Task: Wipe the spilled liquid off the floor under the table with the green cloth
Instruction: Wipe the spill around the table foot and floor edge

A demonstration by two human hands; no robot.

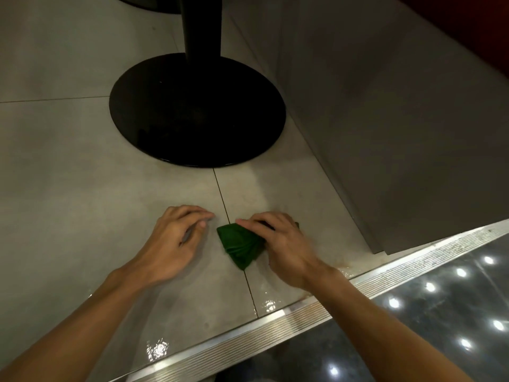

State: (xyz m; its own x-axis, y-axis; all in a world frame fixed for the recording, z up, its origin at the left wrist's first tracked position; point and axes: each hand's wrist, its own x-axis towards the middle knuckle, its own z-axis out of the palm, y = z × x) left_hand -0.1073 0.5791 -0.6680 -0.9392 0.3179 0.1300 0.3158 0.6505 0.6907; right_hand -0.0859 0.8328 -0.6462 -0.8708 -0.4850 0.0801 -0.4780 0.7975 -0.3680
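Observation:
A bunched green cloth (240,245) lies on the grey tiled floor (68,188), across a tile joint. My right hand (286,246) presses down on the cloth's right part, fingers closed over it. My left hand (173,241) rests just to the left of the cloth, fingers curled and fingertips on the tile, holding nothing. Wet, shiny patches of liquid (271,301) glisten on the floor near the metal strip, below and to the right of the cloth, and another wet patch (157,350) shows lower left.
A black round table base (197,111) with its post (201,26) stands just beyond the hands. A grey wall panel (399,119) rises at the right. A ribbed metal threshold strip (275,323) runs diagonally in front, with dark glossy flooring (440,312) beyond it.

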